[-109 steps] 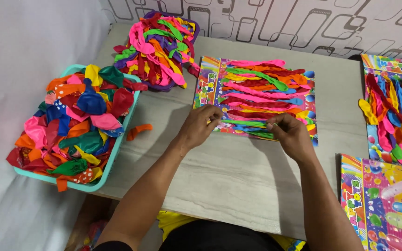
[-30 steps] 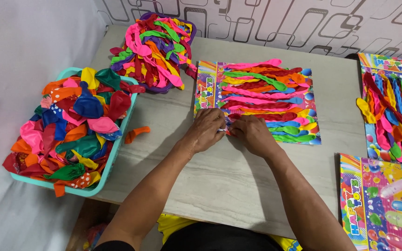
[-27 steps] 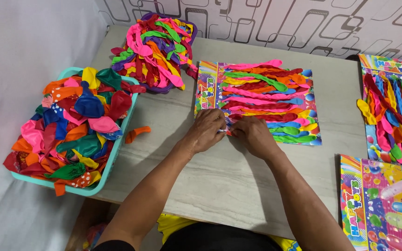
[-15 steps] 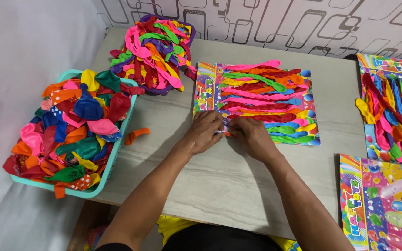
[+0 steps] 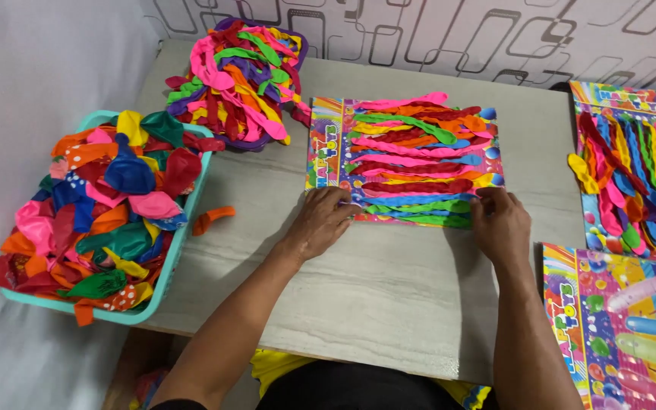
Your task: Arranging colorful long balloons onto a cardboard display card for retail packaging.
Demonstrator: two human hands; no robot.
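Note:
A colourful printed card lies in the middle of the grey table, covered with rows of long balloons in pink, red, green, blue and yellow. My left hand grips the card's near left corner. My right hand grips its near right corner, fingers on the card's edge beside the green balloons.
A teal basket heaped with round balloons stands at the left, one orange balloon loose beside it. A purple tray of long balloons sits behind. At the right lie a filled card and a bare printed card.
My right hand has slid from beside my left hand to the card's near right corner. Both hands now hold the card's near edge, wide apart.

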